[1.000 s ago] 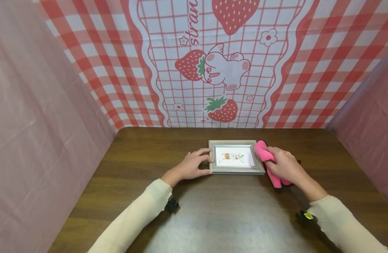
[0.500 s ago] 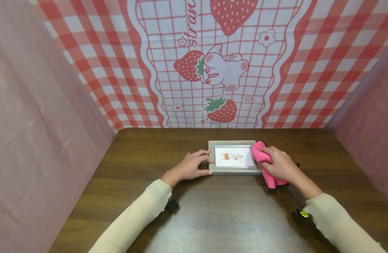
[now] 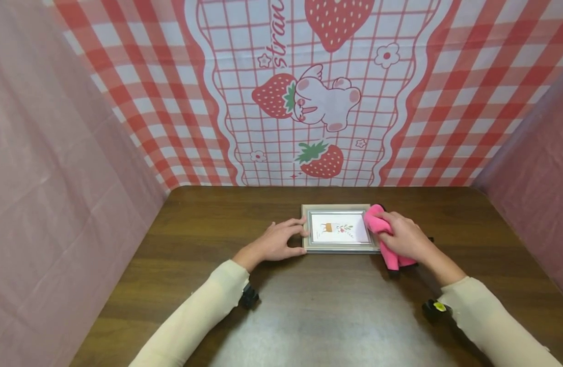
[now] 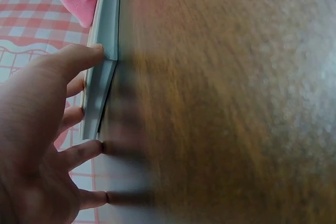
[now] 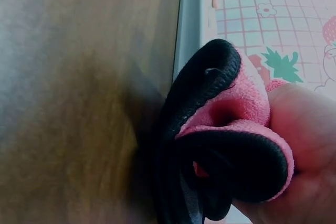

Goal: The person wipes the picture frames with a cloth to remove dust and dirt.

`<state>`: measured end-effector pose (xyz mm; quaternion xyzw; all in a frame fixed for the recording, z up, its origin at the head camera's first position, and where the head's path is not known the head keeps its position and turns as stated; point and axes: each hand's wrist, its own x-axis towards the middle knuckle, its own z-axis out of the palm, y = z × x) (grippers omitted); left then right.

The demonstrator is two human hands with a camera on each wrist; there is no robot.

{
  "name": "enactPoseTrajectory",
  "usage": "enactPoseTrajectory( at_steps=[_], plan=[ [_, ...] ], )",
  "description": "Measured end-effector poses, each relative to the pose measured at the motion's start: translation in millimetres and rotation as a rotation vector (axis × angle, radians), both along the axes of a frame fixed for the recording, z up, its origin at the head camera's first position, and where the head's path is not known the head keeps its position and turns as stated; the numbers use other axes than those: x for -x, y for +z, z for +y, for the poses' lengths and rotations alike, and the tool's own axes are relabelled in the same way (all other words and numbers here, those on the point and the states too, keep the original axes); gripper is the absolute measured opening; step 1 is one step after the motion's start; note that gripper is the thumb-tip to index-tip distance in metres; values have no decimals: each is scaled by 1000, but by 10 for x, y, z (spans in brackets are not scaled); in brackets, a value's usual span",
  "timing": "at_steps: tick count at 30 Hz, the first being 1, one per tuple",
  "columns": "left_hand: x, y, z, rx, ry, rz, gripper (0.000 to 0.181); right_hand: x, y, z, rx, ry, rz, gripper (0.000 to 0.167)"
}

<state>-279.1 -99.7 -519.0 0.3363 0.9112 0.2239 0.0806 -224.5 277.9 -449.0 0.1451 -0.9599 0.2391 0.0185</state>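
A picture frame [image 3: 338,248] with a pale border lies flat on the table, a small drawing under its glass. My left hand [image 3: 276,240] touches its left end with fingers spread. In the left wrist view the thumb [image 4: 84,59] rests against the frame's side, and two fingers reach down to the table. My right hand [image 3: 407,237] grips a bunched pink cloth [image 3: 377,219] on the frame's right end, covering part of that border. Black edging of the cloth [image 5: 236,161] shows in folds in the right wrist view; the right fingertips are mostly hidden there.
The brown wooden table [image 3: 281,306] extends around the frame. Behind it hangs a red-and-white checked curtain [image 3: 318,102] with strawberries. Pink cloth walls [image 3: 70,178] close off both sides.
My right hand has moved slightly left with the pink cloth, from the frame's right edge onto its right border. The left hand and frame have stayed nearly in place.
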Motion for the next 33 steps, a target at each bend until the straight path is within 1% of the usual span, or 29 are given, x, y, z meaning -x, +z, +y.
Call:
enactPoseTrajectory(
  at_steps=[9,10,14,15,16,17,18,21,22,24,27,30,33],
  plan=[
    [17,2,-1,-13,-4,-25,48,151,23,26,8,-3,-24,56],
    [-34,70,1,4,-4,-5,49,172,20,33,12,-2,-30,56],
    [-44,83,0,-1,-6,-14,49,282,-24,83,48,14,-19,55],
    [-42,83,-2,4,-6,-15,49,328,-73,117,61,23,3,53],
    [-38,79,-3,9,-7,-13,50,359,-88,127,72,25,3,51],
    [15,8,-7,-5,-9,-31,48,386,-94,134,80,27,6,50],
    [25,-8,-10,0,-9,-25,48,410,-95,138,85,28,2,51],
    [36,-3,9,2,-7,-19,48,466,-62,135,90,8,-44,52],
    [36,-2,13,1,-7,-17,48,462,-12,104,86,-5,-75,53],
    [33,4,21,-3,-7,-19,48,488,13,91,78,-15,-86,55],
    [33,-5,26,-9,-8,-28,47,513,28,79,63,-25,-76,51],
    [36,-8,22,-13,-5,-39,46,532,9,73,44,-27,-51,49],
    [50,-21,20,-1,1,-28,46,544,-12,67,34,-30,-40,48]
  ],
)
